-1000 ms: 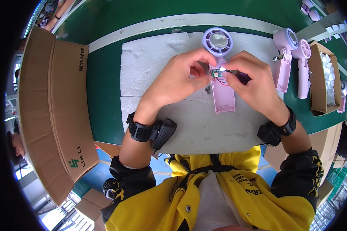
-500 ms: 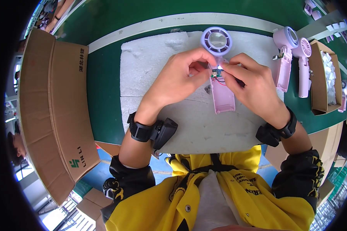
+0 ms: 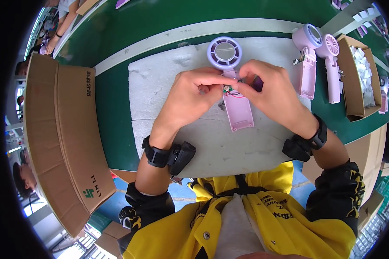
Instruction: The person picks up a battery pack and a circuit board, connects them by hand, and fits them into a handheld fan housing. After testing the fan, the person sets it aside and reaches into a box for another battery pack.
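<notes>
A pink handheld fan with an opened handle [image 3: 239, 115] lies on a white foam pad [image 3: 155, 86]; its round lilac head [image 3: 224, 52] points away from me. A small green circuit board [image 3: 227, 89] with red and black wires sits at the handle's upper end, partly hidden by fingers. My left hand [image 3: 190, 97] pinches at the board, its forefinger stretched across it. From the other side my right hand [image 3: 275, 93] has thumb and forefinger closed at the same spot. Whatever lies between those right fingertips is hidden.
Two more pink fans, one open-handled [image 3: 307, 71] and one beside it [image 3: 333, 71], lie to the right. Past them stands a carton [image 3: 352, 97] of white pieces. A large cardboard box [image 3: 80, 142] flanks the left side. A person's arm [image 3: 58, 36] shows far left.
In the picture, the fan and both hands have shifted slightly left as the view moved. My left forefinger now reaches farther across the board; the right fingers have re-bent around it.
</notes>
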### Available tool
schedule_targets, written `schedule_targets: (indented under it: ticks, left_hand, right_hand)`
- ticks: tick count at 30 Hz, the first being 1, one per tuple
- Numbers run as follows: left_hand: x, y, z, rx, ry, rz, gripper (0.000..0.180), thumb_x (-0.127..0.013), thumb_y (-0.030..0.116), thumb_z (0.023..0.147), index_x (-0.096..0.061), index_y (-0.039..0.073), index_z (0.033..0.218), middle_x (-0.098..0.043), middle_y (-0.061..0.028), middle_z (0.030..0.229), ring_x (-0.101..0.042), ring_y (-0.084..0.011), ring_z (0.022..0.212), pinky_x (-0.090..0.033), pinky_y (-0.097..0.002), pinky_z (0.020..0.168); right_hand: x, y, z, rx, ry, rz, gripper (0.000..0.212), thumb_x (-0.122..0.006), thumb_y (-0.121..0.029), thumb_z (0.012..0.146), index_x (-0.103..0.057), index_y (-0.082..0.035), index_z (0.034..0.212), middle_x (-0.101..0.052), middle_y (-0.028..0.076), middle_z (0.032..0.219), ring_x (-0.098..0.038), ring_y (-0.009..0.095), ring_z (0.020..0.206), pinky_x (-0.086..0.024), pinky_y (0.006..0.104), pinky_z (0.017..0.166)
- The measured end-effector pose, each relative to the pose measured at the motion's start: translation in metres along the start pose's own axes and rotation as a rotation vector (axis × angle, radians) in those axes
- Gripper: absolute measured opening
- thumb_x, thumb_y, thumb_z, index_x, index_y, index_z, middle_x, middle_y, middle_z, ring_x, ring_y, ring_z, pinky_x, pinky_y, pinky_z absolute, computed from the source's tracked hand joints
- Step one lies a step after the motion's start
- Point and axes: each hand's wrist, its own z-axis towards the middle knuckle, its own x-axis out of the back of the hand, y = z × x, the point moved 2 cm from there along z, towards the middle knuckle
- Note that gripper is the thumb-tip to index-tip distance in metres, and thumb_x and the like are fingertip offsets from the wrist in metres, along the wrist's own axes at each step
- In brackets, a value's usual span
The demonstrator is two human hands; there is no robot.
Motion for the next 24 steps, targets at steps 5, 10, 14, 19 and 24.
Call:
schedule_targets:
  ticks: [5,10,14,19,24]
  left_hand:
    - [-0.005,0.005,-0.001,0.003,0.026,0.042,0.022,-0.065,-0.002,0.084,-0.075,0.008,0.1,-0.068,-0.0048,0.081,-0.056,-0.0099,0.065,-0.047,-0.0242,0.062]
    - [-0.005,-0.001,0.001,-0.07,0.062,-0.052,0.021,-0.064,-0.002,0.085,-0.074,0.006,0.101,-0.067,-0.0065,0.083,-0.059,-0.0139,0.067,-0.049,-0.0265,0.063]
    - [0.007,-0.004,0.001,-0.101,0.08,0.031,0.026,-0.061,-0.005,0.086,-0.072,0.006,0.106,-0.066,-0.0082,0.09,-0.062,-0.0167,0.076,-0.05,-0.028,0.069]
    - [0.014,0.001,0.0,-0.031,-0.02,0.051,0.031,-0.06,-0.009,0.085,-0.07,0.004,0.112,-0.063,-0.0079,0.11,-0.06,-0.0151,0.094,-0.05,-0.0272,0.082]
    - [0.013,0.003,-0.001,-0.009,0.02,-0.032,0.036,-0.059,-0.009,0.081,-0.07,0.006,0.11,-0.062,-0.0078,0.107,-0.062,-0.0166,0.091,-0.051,-0.0269,0.08]
  right_hand:
    - [0.012,-0.003,0.006,-0.114,-0.199,0.14,0.022,-0.072,-0.008,0.084,-0.057,-0.001,0.097,-0.062,0.009,0.078,-0.062,0.015,0.067,-0.051,0.029,0.062]
    - [0.019,-0.002,0.005,-0.032,-0.35,0.121,0.03,-0.074,-0.007,0.08,-0.056,-0.002,0.103,-0.059,0.008,0.09,-0.061,0.016,0.079,-0.051,0.0312,0.071]
    - [0.021,0.0,0.002,0.114,-0.253,0.092,0.033,-0.076,-0.006,0.076,-0.056,-0.003,0.103,-0.057,0.007,0.101,-0.059,0.019,0.087,-0.05,0.0331,0.075]
    - [0.032,-0.005,0.0,0.066,-0.192,-0.151,0.032,-0.076,-0.003,0.073,-0.058,-0.002,0.1,-0.057,0.008,0.104,-0.057,0.027,0.091,-0.05,0.035,0.075]
    - [0.036,-0.008,-0.003,0.344,-0.081,-0.468,0.02,-0.075,-0.001,0.073,-0.062,0.001,0.088,-0.062,0.012,0.096,-0.06,0.031,0.086,-0.052,0.0365,0.075]
